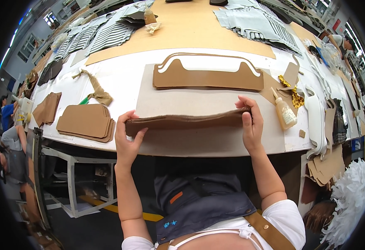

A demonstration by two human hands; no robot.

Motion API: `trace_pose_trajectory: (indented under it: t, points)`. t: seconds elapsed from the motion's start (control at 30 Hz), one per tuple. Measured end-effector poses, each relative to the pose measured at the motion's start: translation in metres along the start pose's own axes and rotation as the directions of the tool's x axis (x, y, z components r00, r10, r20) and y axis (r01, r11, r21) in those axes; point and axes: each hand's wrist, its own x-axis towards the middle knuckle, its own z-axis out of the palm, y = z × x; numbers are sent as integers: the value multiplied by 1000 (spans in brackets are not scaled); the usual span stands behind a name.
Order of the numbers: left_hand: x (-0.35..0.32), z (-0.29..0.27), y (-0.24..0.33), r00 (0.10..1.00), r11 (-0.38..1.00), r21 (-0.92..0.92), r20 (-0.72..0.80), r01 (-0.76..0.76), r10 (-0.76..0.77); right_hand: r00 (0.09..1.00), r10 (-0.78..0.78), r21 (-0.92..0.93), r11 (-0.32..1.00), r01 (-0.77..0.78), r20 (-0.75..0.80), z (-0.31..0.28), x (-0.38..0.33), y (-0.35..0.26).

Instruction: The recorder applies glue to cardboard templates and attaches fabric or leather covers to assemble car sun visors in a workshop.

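Note:
Between my two hands is a long stack of thin brown sheets (186,121), tilted so its layered edge faces up and bowing slightly in the middle. My left hand (128,139) grips the stack's left end, thumb on the near side and fingers over the far edge. At the right end, my right hand (251,123) closes on it with the thumb in front. Just beyond lies a brown panel stack (207,79) with a curved cutout along its far edge, on a grey board (153,102). Left of my left hand sits a pile of brown rounded panels (84,121).
A glue bottle (285,114) leans at the right, near yellow patterned cloth (297,98). Brown pieces (47,109) and a crumpled olive cloth (99,93) lie at the left. Striped grey pieces (111,33) cover the far left. Other people work at both sides.

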Motion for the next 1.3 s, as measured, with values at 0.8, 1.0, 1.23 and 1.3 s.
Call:
trace_pose_trajectory:
  t: [0.8, 1.0, 1.23, 1.3]
  points:
    - [18, 18, 14, 998, 969, -241, -18, 48, -54, 982, -166, 31, 985, 169, -89, -17, 20, -21]
    - [11, 20, 10, 982, 920, -347, 27, 182, -185, 995, -18, -6, 1000, 18, -94, -17, 9, -1]
    - [23, 26, 6, 968, 932, -262, 61, 249, -242, 996, 33, -11, 999, -34, -78, -13, 21, 4]
    - [20, 21, 7, 977, 941, -263, 51, 213, -207, 992, -93, -34, 995, 90, -85, -21, 24, 0]
